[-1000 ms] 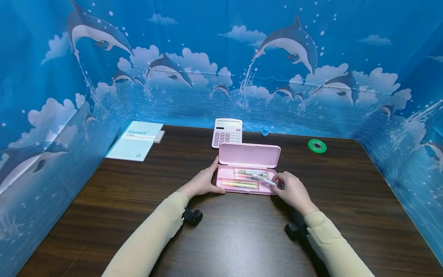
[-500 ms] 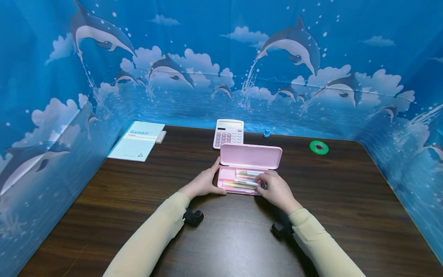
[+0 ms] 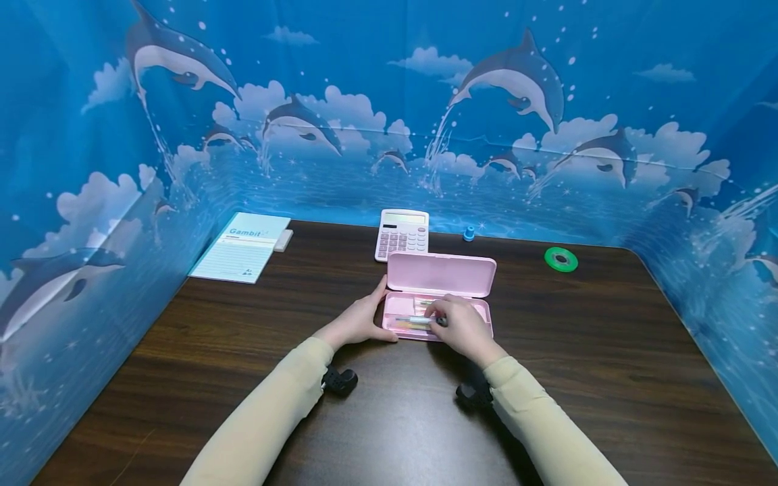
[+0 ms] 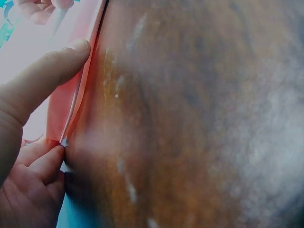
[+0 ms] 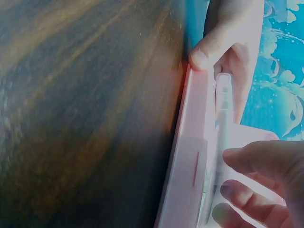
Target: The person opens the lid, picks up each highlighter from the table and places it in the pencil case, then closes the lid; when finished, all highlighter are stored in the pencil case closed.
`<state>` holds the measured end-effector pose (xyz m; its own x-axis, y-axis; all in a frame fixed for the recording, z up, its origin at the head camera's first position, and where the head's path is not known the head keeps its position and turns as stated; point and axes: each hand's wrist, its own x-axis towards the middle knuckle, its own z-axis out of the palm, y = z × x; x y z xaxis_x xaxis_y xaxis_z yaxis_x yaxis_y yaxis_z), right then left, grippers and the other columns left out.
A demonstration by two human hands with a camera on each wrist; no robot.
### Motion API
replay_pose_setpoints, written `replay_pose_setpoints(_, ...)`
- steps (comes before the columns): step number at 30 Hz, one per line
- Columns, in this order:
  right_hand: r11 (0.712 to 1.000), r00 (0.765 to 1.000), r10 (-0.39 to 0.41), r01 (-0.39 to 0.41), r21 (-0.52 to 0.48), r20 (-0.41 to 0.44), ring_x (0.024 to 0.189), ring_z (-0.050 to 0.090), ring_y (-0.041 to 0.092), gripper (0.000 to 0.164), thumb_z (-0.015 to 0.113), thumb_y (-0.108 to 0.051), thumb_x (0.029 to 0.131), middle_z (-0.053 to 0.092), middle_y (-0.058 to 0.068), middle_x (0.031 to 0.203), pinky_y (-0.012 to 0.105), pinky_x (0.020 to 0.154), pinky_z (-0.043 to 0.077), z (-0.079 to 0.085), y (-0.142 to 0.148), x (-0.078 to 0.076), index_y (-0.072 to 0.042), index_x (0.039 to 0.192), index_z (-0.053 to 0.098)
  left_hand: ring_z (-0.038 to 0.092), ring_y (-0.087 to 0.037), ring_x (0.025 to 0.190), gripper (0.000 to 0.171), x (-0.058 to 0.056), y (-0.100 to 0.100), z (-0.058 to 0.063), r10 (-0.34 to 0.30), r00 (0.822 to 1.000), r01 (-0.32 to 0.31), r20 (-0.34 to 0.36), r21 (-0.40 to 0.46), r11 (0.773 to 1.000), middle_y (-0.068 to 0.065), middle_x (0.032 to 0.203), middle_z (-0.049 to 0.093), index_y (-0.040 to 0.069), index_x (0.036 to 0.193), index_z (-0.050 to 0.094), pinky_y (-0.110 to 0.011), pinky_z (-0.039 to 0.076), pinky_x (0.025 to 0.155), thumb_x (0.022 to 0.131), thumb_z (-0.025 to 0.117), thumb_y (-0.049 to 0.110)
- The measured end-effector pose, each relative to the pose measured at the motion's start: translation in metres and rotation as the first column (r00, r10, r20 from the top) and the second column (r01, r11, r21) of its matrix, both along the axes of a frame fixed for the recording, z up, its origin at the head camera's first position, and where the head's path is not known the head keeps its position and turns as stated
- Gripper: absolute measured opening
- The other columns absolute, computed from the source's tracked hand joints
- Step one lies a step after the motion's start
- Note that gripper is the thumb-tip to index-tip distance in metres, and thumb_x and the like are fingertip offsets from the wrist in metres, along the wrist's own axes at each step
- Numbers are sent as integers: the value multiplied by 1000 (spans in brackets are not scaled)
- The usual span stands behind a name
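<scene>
A pink pencil case (image 3: 441, 275) lies on the dark wooden table with its lid raised at the back. My left hand (image 3: 358, 320) grips its left end, thumb (image 4: 57, 66) along the front edge and fingers round the side. Over the tray my right hand (image 3: 464, 327) pinches a pale, clear-barrelled pen (image 5: 224, 107), which lies lengthwise along the front of the case. Its dark end shows by the fingers in the head view. More slim pens sit in the tray, partly hidden beneath the right hand.
Behind the case stands a white and pink calculator (image 3: 402, 234). A notebook (image 3: 240, 248) with a small white block (image 3: 283, 241) beside it lies back left. Back right are a small blue bottle-like item (image 3: 469, 233) and a green disc (image 3: 561, 259).
My right hand has moved left across the case with the pen, lowering it from a slant to lie along the front of the tray. The left hand keeps its hold.
</scene>
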<state>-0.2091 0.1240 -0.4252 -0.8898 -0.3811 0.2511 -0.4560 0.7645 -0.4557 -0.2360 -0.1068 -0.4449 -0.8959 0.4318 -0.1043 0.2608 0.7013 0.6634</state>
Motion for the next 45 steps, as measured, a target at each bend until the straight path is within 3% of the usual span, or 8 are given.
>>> replay_pose_setpoints(10,996,998,-65,63,-62,-22,78,58,16,11,75,-13,80,65,1,85,35,76,52,-1,12,1,-11,90,71,29,-25,140,125,1,1,0,-2,1000,2,0,-6,1000,-8,155,28,11,153,-6,-42,27,112,71,84,37)
replay_pose_setpoints(20,973,985,-166,172,-152,54,85,58,25,19,69,-8,84,65,12,96,43,80,52,-3,58,1,-2,102,68,29,-25,140,124,0,1,0,-1,1000,1,-1,-7,1000,-7,155,28,11,153,-6,-42,26,112,71,83,37)
replay_pose_setpoints(30,957,954,-250,269,-108,163,92,61,32,34,65,-11,89,60,23,116,47,82,53,-13,98,-5,0,120,62,29,-25,140,123,0,0,1,10,1000,-11,-12,-19,1000,-7,154,29,11,153,-5,-42,26,113,71,84,36)
replay_pose_setpoints(34,963,944,-224,252,-91,242,96,61,33,44,64,-15,90,57,25,123,46,81,53,-19,104,-9,2,130,55,29,-24,140,124,-1,0,1,7,1000,-7,-11,-21,1000,-7,154,29,11,153,-6,-41,26,113,71,84,36)
replay_pose_setpoints(39,964,926,-162,222,-144,340,100,60,34,60,62,-14,91,53,25,129,43,81,54,-21,104,-14,0,144,38,29,-24,140,125,-1,0,-1,2,1000,-2,-9,-11,1000,-8,154,29,11,153,-6,-42,26,112,71,84,35)
replay_pose_setpoints(45,962,921,-122,201,-186,369,96,59,30,68,57,-10,89,52,24,129,39,78,54,-23,101,-15,-3,149,26,29,-25,140,125,-2,1,-3,-3,1000,3,-13,-27,1000,-8,154,29,9,153,-7,-41,26,113,71,83,36)
